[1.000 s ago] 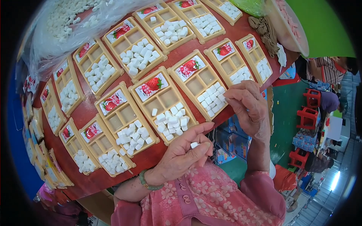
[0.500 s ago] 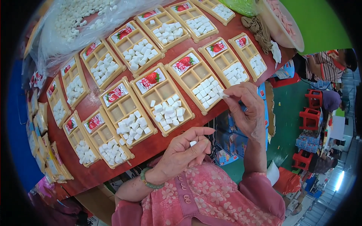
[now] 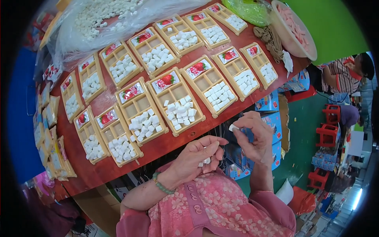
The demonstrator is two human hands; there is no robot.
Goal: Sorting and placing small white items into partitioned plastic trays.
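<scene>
My left hand (image 3: 197,158), lower centre, cups spare white cubes (image 3: 206,161) as a ready supply, while my right hand (image 3: 254,136) pinches one white cube (image 3: 233,127) clear of the nearest tray (image 3: 175,100).

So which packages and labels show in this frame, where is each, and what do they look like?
Tray labels: small rectangular stickers with a red strawberry picture, at the top end of each yellow tray on the red table.
Clear plastic bag: upper left, full of white cubes.
Blue cartons: under the table edge, right of centre.
Flat yellow packets: stacked along the table's left rim.
</scene>
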